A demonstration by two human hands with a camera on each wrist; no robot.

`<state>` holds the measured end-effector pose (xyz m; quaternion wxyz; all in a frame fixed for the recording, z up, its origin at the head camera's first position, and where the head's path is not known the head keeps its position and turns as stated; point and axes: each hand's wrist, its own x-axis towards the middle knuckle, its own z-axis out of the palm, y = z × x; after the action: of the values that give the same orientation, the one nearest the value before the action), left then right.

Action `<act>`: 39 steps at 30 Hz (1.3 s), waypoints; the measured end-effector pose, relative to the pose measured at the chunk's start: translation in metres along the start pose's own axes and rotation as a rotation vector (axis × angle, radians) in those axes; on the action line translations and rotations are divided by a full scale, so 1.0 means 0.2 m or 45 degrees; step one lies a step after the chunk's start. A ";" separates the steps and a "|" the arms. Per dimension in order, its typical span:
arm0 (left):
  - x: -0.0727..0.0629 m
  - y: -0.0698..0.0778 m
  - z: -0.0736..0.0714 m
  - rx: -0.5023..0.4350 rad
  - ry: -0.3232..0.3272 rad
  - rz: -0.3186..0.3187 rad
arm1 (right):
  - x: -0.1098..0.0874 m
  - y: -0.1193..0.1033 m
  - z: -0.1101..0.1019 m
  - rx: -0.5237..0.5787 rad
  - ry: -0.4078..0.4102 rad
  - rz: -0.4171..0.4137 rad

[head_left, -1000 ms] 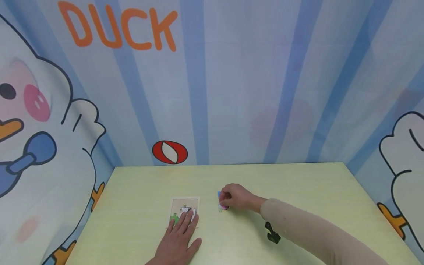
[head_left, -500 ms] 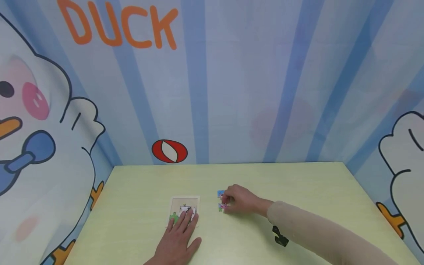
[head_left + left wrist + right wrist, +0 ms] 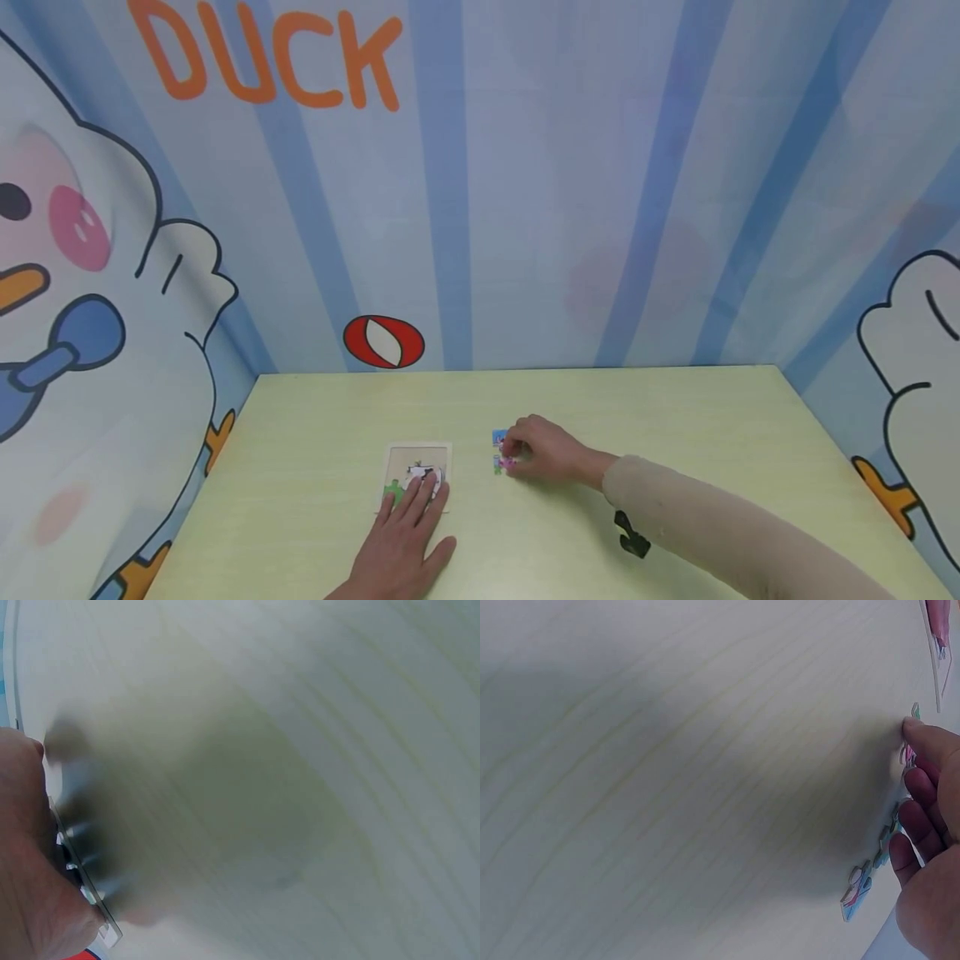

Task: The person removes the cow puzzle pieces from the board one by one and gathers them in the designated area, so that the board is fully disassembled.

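A small jigsaw tray (image 3: 418, 450) with a pale frame lies left of centre on the table, a cow picture and a green piece (image 3: 395, 490) showing inside. My left hand (image 3: 408, 537) rests flat over its lower right part, fingers straight. In the left wrist view, that hand (image 3: 30, 862) covers most of the tray's edge (image 3: 86, 881). To the right, my right hand (image 3: 547, 450) curls its thumb and fingers round a pink jigsaw piece (image 3: 909, 754), partly hidden. A blue jigsaw piece (image 3: 499, 437) lies beside its fingertips.
More blue jigsaw pieces (image 3: 856, 891) lie in a row by the curled fingers in the right wrist view. The pale yellow table (image 3: 675, 417) ends at a striped blue cloth backdrop (image 3: 540, 208). A black clip-like object (image 3: 632, 535) hangs under the right sleeve.
My right hand has drawn slightly right and its thumb and fingers have spread, uncovering more of the blue and pink pieces. The left hand stays in place.
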<state>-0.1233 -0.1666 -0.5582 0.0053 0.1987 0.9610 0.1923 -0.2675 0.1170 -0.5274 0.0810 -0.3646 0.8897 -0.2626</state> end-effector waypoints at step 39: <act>0.01 0.00 0.00 -0.031 0.008 -0.028 | 0.29 -0.23 0.01 0.055 -0.063 -0.043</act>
<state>-0.1242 -0.1657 -0.5572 0.0069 0.1875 0.9607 0.2047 -0.2801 0.0491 -0.5011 0.1064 -0.3842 0.8752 -0.2741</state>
